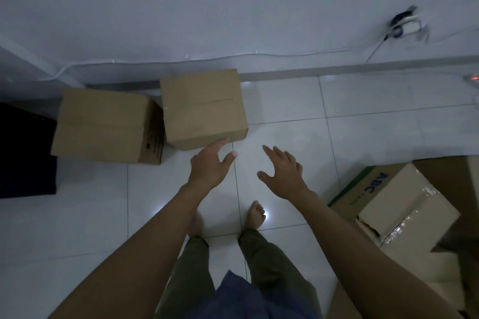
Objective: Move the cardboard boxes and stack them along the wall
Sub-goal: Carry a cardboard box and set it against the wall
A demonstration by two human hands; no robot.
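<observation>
The left hand (210, 166) is reaching, fingers spread, toward the near edge of the cardboard box (202, 109). The right hand (282, 173) is hovering nearby, fingers splayed, holding nothing.

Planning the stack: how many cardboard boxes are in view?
3 clearly: left box by the wall, middle box just right of it, ABC box at far right. Other cardboard around that one may be further boxes.
</observation>
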